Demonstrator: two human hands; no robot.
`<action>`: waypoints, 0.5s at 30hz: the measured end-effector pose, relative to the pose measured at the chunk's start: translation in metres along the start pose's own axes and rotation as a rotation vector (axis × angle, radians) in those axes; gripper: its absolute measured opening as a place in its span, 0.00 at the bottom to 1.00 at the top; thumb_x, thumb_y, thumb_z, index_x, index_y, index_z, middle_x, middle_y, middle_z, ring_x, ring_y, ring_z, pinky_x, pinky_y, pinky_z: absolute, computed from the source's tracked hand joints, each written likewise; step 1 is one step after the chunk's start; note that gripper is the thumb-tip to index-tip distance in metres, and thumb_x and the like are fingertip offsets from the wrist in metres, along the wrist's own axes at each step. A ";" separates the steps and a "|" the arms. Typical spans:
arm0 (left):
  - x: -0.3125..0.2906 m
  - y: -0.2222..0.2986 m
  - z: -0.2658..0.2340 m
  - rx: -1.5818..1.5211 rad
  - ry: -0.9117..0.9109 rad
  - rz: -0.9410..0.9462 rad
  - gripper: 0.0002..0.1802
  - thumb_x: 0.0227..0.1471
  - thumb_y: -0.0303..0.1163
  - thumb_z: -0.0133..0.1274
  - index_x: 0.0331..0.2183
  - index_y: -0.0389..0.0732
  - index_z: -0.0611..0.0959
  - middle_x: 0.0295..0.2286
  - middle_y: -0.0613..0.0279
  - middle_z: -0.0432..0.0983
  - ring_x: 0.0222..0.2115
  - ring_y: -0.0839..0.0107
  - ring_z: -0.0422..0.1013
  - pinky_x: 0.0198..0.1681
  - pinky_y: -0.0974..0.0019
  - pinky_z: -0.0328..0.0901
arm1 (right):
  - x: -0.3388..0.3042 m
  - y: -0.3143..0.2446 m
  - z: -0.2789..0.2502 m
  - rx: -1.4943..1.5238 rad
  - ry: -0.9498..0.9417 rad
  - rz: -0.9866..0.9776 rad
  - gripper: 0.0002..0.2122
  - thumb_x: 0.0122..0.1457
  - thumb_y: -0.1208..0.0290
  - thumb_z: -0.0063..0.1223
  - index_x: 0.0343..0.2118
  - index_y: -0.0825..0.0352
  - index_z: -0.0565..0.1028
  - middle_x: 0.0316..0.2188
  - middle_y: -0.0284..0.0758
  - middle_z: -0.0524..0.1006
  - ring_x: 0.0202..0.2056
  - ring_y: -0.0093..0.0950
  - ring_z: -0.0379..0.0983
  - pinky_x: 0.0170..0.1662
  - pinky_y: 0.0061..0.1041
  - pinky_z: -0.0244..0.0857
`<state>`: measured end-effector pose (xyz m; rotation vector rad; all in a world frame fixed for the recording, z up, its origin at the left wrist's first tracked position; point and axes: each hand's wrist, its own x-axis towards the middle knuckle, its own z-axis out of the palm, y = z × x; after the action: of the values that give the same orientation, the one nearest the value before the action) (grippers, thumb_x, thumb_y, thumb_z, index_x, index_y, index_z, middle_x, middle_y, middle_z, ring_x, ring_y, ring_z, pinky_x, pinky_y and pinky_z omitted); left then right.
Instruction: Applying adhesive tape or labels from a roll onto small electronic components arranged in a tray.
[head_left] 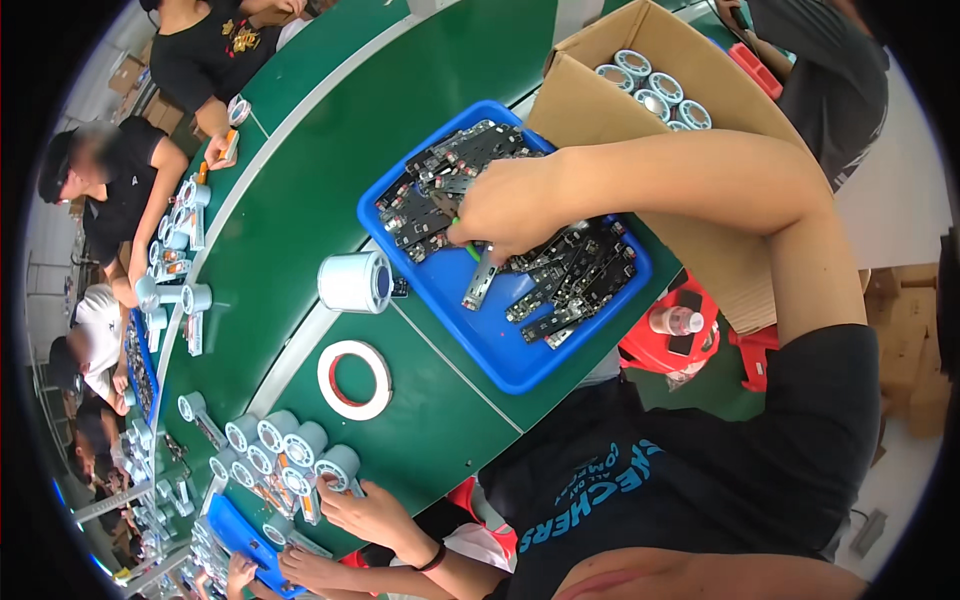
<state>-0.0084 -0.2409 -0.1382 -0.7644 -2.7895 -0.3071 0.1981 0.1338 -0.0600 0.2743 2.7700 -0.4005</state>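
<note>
blue plastic tray [480, 340] sits on the green bench [300, 200], and your right hand [510, 205] reaches into its heap of small dark circuit boards [570, 275]. your fingers [478, 240] curl down onto the pile, pinched around what looks like a thin green tool or strip, with one narrow board [481, 280] just below them; you cannot tell from here whether they grip that board as well. your left hand is out of view. the boards look light, thin and stiff, with fine parts on their faces, so they likely slide over each other and snag. judge them fragile: take one by its long bare edges, not across the components, and lift it clear of its neighbours. a roll of white tape [355, 282] stands just beside the tray, and a flat tape ring [354, 379] lies nearer you.
</note>
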 end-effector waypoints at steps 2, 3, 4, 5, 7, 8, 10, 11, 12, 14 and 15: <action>0.006 -0.006 0.002 0.060 -0.026 -0.023 0.29 0.45 0.20 0.55 0.52 0.35 0.73 0.46 0.47 0.71 0.46 0.46 0.69 0.49 0.51 0.65 | 0.000 0.005 0.010 -0.073 -0.061 -0.074 0.12 0.50 0.68 0.58 0.36 0.67 0.76 0.32 0.42 0.78 0.35 0.45 0.77 0.37 0.43 0.70; 0.010 -0.016 0.005 -0.008 -0.016 0.014 0.28 0.46 0.20 0.55 0.52 0.34 0.73 0.46 0.46 0.71 0.45 0.46 0.70 0.48 0.51 0.65 | 0.002 0.004 0.012 -0.070 -0.065 -0.097 0.12 0.50 0.68 0.58 0.36 0.67 0.76 0.32 0.42 0.78 0.35 0.45 0.77 0.37 0.43 0.70; 0.012 -0.027 0.007 -0.074 -0.003 0.049 0.28 0.46 0.19 0.55 0.52 0.34 0.73 0.45 0.46 0.72 0.44 0.46 0.70 0.47 0.51 0.66 | 0.005 0.002 0.015 -0.094 -0.034 -0.110 0.11 0.50 0.68 0.58 0.36 0.67 0.77 0.32 0.42 0.77 0.35 0.44 0.77 0.37 0.43 0.71; 0.010 -0.036 0.009 -0.137 0.017 0.077 0.28 0.46 0.19 0.56 0.52 0.33 0.73 0.45 0.46 0.72 0.43 0.46 0.71 0.47 0.51 0.66 | 0.009 0.001 0.015 -0.122 -0.001 -0.130 0.11 0.49 0.68 0.58 0.35 0.67 0.77 0.32 0.43 0.77 0.34 0.44 0.77 0.36 0.42 0.71; 0.003 -0.036 0.016 -0.287 0.034 -0.013 0.28 0.46 0.19 0.57 0.52 0.33 0.73 0.43 0.45 0.73 0.41 0.47 0.72 0.46 0.52 0.67 | 0.015 -0.004 0.015 -0.171 -0.007 -0.128 0.11 0.49 0.69 0.59 0.35 0.66 0.77 0.33 0.42 0.75 0.34 0.43 0.77 0.36 0.42 0.72; 0.005 -0.034 0.021 -0.463 0.054 -0.071 0.28 0.45 0.19 0.58 0.51 0.32 0.73 0.42 0.45 0.74 0.40 0.47 0.73 0.45 0.53 0.68 | 0.014 -0.006 0.013 -0.199 -0.044 -0.102 0.11 0.49 0.70 0.59 0.35 0.66 0.77 0.34 0.42 0.74 0.34 0.42 0.77 0.35 0.41 0.72; 0.009 -0.027 0.027 -0.351 0.039 0.072 0.30 0.41 0.18 0.59 0.50 0.33 0.75 0.39 0.46 0.73 0.39 0.44 0.69 0.45 0.51 0.65 | -0.003 -0.004 0.021 -0.171 0.086 -0.085 0.11 0.50 0.69 0.59 0.36 0.66 0.77 0.36 0.41 0.73 0.35 0.41 0.77 0.36 0.41 0.72; 0.011 -0.022 0.026 -0.260 0.065 0.113 0.29 0.41 0.19 0.60 0.49 0.33 0.75 0.40 0.47 0.72 0.39 0.46 0.69 0.46 0.51 0.65 | -0.005 -0.006 0.019 -0.188 0.065 -0.056 0.11 0.50 0.68 0.59 0.35 0.66 0.76 0.36 0.41 0.73 0.36 0.40 0.77 0.36 0.40 0.72; 0.010 -0.017 0.024 -0.184 0.075 0.164 0.28 0.40 0.19 0.60 0.48 0.32 0.76 0.41 0.47 0.71 0.40 0.47 0.69 0.46 0.51 0.65 | -0.012 -0.003 0.020 -0.189 0.112 -0.094 0.10 0.50 0.69 0.59 0.34 0.66 0.76 0.34 0.40 0.73 0.35 0.39 0.76 0.34 0.40 0.71; 0.000 -0.022 0.010 -0.119 0.100 0.097 0.28 0.40 0.19 0.61 0.48 0.32 0.76 0.41 0.47 0.71 0.41 0.48 0.68 0.47 0.51 0.64 | -0.005 -0.008 0.023 -0.192 0.164 -0.147 0.09 0.49 0.70 0.59 0.32 0.67 0.76 0.32 0.39 0.73 0.34 0.39 0.76 0.33 0.39 0.71; -0.002 -0.019 0.008 -0.112 0.105 0.074 0.28 0.40 0.20 0.61 0.47 0.32 0.76 0.41 0.47 0.70 0.42 0.49 0.68 0.47 0.51 0.64 | -0.005 -0.011 0.022 -0.194 0.154 -0.200 0.08 0.48 0.70 0.59 0.31 0.66 0.76 0.31 0.38 0.72 0.32 0.38 0.75 0.32 0.39 0.70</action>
<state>-0.0179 -0.2553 -0.1487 -0.8492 -2.6575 -0.4793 0.2061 0.1165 -0.0754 -0.0208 2.9714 -0.1606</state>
